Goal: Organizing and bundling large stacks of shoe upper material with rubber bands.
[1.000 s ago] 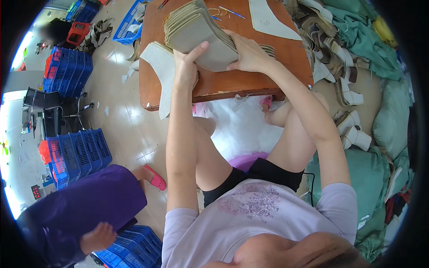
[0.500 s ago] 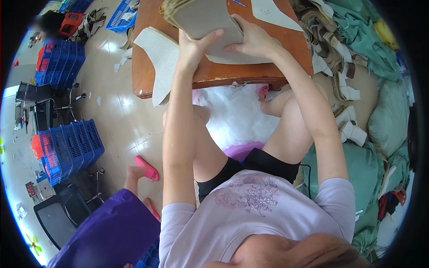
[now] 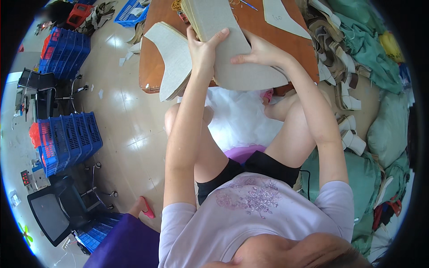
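Note:
A thick stack of boot-shaped grey-beige fabric pieces is held in both my hands over the near edge of the brown wooden table. My left hand grips its left side, thumb on the top piece and fingers behind the edge. On the other side, my right hand closes around the stack with its thumb pressed across the face. Left of the held stack lies another stack of similar pieces, overhanging the table's near edge. A single pale cut piece with a handwritten mark rests at the far right.
A blue pen and yellow rubber bands lie at the table's far side. Many cut pieces are heaped right of the table, beside green sacks. Blue crates and a chair stand left. A person in purple is lower left.
My hands have drawn the stack nearer and turned it more upright, showing more of its lower part. The person in purple has shifted down and away at the lower left.

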The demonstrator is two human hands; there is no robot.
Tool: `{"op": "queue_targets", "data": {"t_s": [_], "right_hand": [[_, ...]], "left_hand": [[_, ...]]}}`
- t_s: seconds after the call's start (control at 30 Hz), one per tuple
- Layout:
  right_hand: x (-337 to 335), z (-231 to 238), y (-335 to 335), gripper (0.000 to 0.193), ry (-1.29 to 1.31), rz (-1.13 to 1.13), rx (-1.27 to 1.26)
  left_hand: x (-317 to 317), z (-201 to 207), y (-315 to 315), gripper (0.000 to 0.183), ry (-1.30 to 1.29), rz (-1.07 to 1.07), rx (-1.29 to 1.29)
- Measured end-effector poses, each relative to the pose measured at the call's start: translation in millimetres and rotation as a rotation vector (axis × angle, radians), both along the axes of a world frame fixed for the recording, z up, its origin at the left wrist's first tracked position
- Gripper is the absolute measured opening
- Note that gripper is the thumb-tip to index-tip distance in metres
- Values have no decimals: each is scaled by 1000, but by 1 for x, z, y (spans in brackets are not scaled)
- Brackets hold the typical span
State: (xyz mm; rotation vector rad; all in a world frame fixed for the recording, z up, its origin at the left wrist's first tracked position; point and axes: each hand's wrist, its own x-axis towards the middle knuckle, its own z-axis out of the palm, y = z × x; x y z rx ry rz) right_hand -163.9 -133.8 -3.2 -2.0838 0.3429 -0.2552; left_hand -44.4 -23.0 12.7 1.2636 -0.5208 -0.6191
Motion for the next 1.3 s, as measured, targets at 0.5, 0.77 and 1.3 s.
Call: {"op": "queue_targets", "data": {"t_s": [0.5, 0.77, 1.3], "right_hand": [[-4, 22, 1, 87, -105, -76, 386], [1, 22, -13, 89, -174, -235, 347], [16, 28, 4, 86, -166, -233, 345]], "left_hand": [[14, -7, 16, 79, -92, -169, 184], [118, -50, 45, 81, -557, 449, 1099], [122, -57, 36, 53, -85, 103, 748]]}}
